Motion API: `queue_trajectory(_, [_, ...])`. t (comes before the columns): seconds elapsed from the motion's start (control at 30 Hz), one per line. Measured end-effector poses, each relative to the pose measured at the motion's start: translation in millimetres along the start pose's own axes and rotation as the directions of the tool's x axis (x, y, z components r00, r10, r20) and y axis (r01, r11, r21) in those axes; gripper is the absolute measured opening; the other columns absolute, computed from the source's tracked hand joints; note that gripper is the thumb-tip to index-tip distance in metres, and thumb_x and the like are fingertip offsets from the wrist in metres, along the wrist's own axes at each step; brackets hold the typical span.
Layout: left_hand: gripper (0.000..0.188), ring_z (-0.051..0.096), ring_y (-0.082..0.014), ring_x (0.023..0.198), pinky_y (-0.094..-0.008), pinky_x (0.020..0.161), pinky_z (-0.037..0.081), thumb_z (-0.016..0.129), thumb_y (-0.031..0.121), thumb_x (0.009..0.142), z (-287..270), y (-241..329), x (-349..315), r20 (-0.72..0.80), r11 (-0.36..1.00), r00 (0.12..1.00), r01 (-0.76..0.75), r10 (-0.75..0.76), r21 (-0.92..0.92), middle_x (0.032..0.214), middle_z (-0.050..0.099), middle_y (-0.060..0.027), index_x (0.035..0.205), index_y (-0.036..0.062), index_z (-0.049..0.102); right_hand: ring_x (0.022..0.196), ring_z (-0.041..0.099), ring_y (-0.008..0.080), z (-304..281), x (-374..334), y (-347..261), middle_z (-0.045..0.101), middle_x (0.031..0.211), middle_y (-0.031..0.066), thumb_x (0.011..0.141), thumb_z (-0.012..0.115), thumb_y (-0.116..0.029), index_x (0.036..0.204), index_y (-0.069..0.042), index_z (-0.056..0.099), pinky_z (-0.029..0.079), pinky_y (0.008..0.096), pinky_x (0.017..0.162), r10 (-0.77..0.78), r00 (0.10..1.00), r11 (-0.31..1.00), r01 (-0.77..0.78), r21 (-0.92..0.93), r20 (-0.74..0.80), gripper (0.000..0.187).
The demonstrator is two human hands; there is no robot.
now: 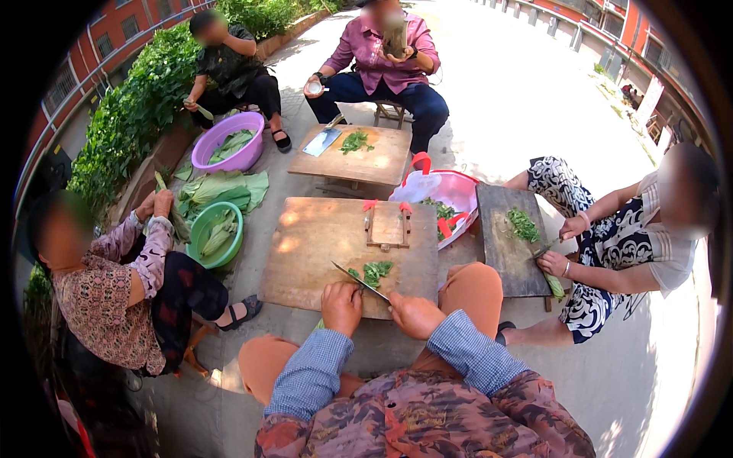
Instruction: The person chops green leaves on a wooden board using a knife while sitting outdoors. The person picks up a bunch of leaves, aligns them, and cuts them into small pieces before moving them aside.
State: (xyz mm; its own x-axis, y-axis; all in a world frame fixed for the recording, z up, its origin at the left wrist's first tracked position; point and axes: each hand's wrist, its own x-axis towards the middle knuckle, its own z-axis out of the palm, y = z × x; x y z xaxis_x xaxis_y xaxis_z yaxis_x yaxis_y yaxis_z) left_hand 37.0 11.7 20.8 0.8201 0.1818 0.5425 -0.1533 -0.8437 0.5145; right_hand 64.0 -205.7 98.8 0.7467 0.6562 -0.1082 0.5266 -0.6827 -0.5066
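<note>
My right hand (414, 314) grips a knife (360, 282), its blade slanting up and left across the near edge of a wooden board (301, 244). Beside the blade, my left hand (341, 308) is closed on leafy greens; a bit of green leaf (319, 325) shows below it, while the fingers hide the rest. Just beyond the knife lies a small heap of cut greens (376, 272). Farther back on the same board rests a small wooden frame (388, 233) with red ends.
Around me four people sit with greens. A second board (389, 153) carries a cleaver (321, 142). At right, another person cuts on a dark board (504, 259). Purple (248, 156) and green (237, 248) basins stand left; a pink basin (466, 187) holds greens. Large leaves (221, 191) lie between.
</note>
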Motion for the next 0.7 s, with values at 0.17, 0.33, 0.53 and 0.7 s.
queue_trajectory(0.17, [0.013, 0.062, -0.0340, 0.097, -0.0459, 0.088, 0.050, 0.077, 0.008, 0.082, -0.1, 0.5, -0.7, -0.001, 1.000, 1.000, -0.001, 0.001, 0.007, 0.099, 0.070, -0.0088, 0.094, 0.0085, 0.072, 0.085, 0.071, 0.0464, 2.8, -0.1, 1.0, 0.072, 0.090, 0.0246, 0.105, 0.051, -0.024, 0.115, -0.005, 0.053, 0.055, 0.0595, 0.074, -0.001, 1.000, 1.000, 0.001, -0.013, -0.002, 0.021])
queue_trajectory(0.33, [0.013, 0.062, -0.0341, 0.097, -0.0460, 0.088, 0.050, 0.078, 0.009, 0.082, -0.5, 0.8, 0.0, 0.004, 1.000, 1.000, 0.002, -0.002, 0.008, 0.099, 0.070, -0.0092, 0.094, 0.0083, 0.072, 0.084, 0.070, 0.0496, -0.5, -0.4, -0.5, 0.071, 0.089, 0.0271, 0.105, 0.053, -0.022, 0.120, -0.003, 0.052, 0.054, 0.0605, 0.076, -0.001, 1.000, 1.000, 0.001, 0.018, 0.009, 0.025])
queue_trajectory(0.53, [0.013, 0.062, -0.0342, 0.097, -0.0462, 0.088, 0.050, 0.078, 0.009, 0.082, -1.2, 0.8, 0.1, 0.008, 1.000, 1.000, 0.003, -0.003, 0.005, 0.098, 0.070, -0.0094, 0.094, 0.0082, 0.072, 0.086, 0.070, 0.0496, -4.0, -1.4, -3.8, 0.071, 0.090, 0.0273, 0.105, 0.052, -0.023, 0.121, -0.002, 0.051, 0.054, 0.0601, 0.077, 0.001, 1.000, 1.000, -0.001, 0.019, 0.020, 0.026])
queue_trajectory(0.7, [0.013, 0.063, -0.0340, 0.097, -0.0461, 0.087, 0.050, 0.078, 0.009, 0.082, -1.2, 0.9, 0.2, 0.008, 1.000, 1.000, 0.008, -0.008, -0.005, 0.098, 0.071, -0.0089, 0.094, 0.0084, 0.072, 0.087, 0.070, 0.0495, -4.4, -1.4, -2.7, 0.072, 0.094, 0.0272, 0.106, 0.050, -0.023, 0.118, -0.004, 0.052, 0.054, 0.0608, 0.078, 0.008, 1.000, 0.999, -0.009, 0.046, 0.021, 0.023])
